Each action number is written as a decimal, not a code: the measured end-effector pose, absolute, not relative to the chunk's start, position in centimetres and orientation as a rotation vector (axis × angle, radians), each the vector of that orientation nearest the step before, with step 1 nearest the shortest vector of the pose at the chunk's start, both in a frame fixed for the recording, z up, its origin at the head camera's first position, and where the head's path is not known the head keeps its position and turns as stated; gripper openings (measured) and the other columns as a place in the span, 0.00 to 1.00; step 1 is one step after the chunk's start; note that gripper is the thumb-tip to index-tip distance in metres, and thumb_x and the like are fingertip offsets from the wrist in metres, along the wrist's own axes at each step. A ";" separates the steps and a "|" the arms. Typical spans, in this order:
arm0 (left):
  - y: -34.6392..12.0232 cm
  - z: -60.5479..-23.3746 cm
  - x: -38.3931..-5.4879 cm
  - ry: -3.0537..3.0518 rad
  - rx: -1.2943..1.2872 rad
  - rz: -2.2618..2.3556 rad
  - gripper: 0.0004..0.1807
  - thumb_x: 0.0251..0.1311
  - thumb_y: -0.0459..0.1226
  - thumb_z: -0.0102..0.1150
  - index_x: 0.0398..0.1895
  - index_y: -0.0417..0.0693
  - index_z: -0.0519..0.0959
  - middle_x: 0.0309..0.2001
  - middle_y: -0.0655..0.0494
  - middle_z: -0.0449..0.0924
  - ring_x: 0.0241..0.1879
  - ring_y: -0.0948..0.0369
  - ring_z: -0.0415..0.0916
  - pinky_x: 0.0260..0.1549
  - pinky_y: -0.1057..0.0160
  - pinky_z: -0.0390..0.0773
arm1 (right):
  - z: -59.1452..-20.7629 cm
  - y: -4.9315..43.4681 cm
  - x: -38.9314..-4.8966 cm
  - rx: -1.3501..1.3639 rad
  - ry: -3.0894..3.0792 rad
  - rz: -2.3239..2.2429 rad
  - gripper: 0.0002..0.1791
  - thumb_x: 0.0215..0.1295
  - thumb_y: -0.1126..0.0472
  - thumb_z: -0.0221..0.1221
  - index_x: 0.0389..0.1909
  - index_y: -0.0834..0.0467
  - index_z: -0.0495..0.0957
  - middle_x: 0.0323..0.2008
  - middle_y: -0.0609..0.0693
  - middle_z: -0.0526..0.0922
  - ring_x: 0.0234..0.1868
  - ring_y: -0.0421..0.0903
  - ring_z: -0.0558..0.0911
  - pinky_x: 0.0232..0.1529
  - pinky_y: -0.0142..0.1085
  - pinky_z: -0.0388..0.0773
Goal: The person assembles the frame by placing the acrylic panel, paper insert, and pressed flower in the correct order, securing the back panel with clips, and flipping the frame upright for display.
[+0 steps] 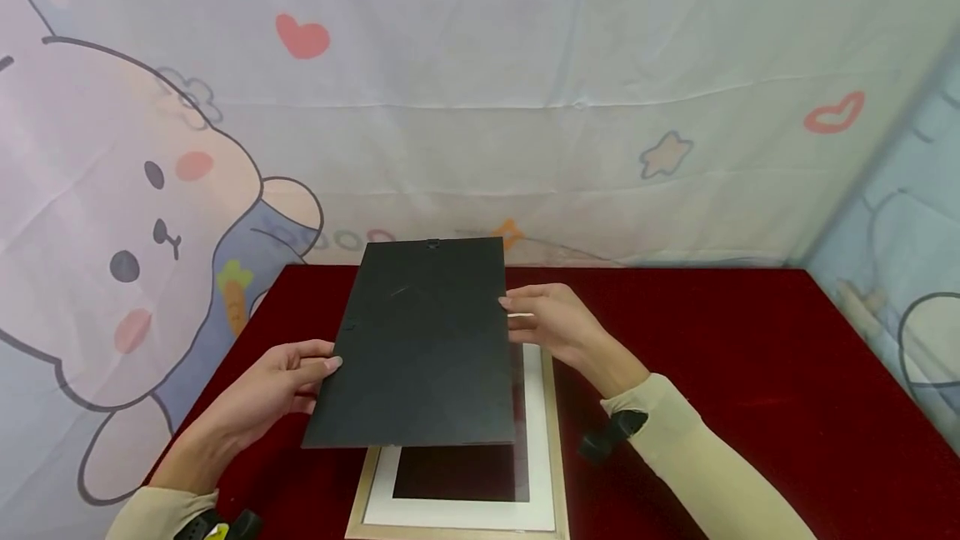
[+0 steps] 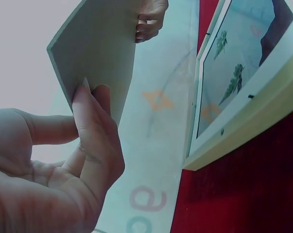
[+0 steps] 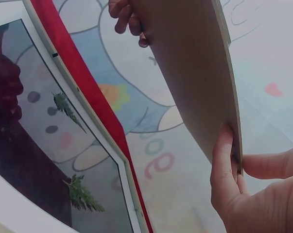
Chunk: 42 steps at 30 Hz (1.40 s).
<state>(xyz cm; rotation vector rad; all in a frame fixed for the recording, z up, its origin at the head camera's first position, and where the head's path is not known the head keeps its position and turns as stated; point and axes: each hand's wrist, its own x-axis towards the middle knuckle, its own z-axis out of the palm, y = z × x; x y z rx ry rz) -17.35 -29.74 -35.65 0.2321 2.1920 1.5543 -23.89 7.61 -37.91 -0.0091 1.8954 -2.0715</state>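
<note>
A black backing board (image 1: 427, 348) with small metal hangers is held up in the air by both hands. My left hand (image 1: 270, 390) pinches its left edge between thumb and fingers. On the opposite edge, my right hand (image 1: 555, 323) pinches the board the same way. Below it lies a light wooden picture frame (image 1: 557, 457) with a white mat (image 1: 457, 513). The board hides much of the frame in the head view. Seen from the left wrist, the frame's glass (image 2: 219, 73) has green leaf sprigs (image 2: 233, 82) on it; the right wrist view shows leaf sprigs (image 3: 83, 196) too.
The frame rests on a table covered in dark red cloth (image 1: 720, 407). Behind the table hangs a pale printed curtain (image 1: 480, 107) with a cartoon animal and hearts. Each wrist wears a dark strapped device (image 1: 615, 433).
</note>
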 end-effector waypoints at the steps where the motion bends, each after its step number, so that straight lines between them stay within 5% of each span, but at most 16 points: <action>1: -29.6 -35.7 -17.3 2.189 0.235 1.557 0.28 0.71 0.47 0.51 0.65 0.36 0.65 0.47 0.57 0.84 0.43 0.56 0.82 0.44 0.56 0.84 | -38.0 7.8 -23.8 -0.009 1.893 -2.073 0.23 0.66 0.60 0.63 0.60 0.60 0.75 0.63 0.55 0.76 0.52 0.52 0.82 0.53 0.42 0.84; 26: -26.9 -38.3 -16.2 2.083 0.245 1.537 0.26 0.70 0.45 0.53 0.62 0.34 0.68 0.41 0.51 0.87 0.39 0.54 0.84 0.38 0.59 0.84 | -42.4 10.6 -21.4 0.086 1.866 -2.051 0.24 0.67 0.63 0.61 0.61 0.66 0.71 0.57 0.59 0.77 0.46 0.49 0.83 0.54 0.44 0.83; 35: -26.5 -38.8 -16.1 2.060 0.262 1.525 0.30 0.71 0.46 0.53 0.65 0.31 0.65 0.43 0.50 0.87 0.41 0.54 0.84 0.39 0.59 0.85 | -43.2 11.3 -20.9 0.085 1.830 -2.073 0.16 0.65 0.63 0.62 0.51 0.67 0.77 0.40 0.51 0.84 0.37 0.46 0.84 0.47 0.43 0.85; 42: -26.6 -39.0 -15.6 2.046 0.277 1.515 0.28 0.70 0.45 0.54 0.62 0.30 0.67 0.40 0.49 0.87 0.38 0.54 0.84 0.36 0.60 0.84 | -44.0 11.3 -20.3 0.067 1.809 -2.062 0.14 0.66 0.64 0.62 0.49 0.66 0.77 0.39 0.52 0.84 0.39 0.47 0.85 0.48 0.43 0.85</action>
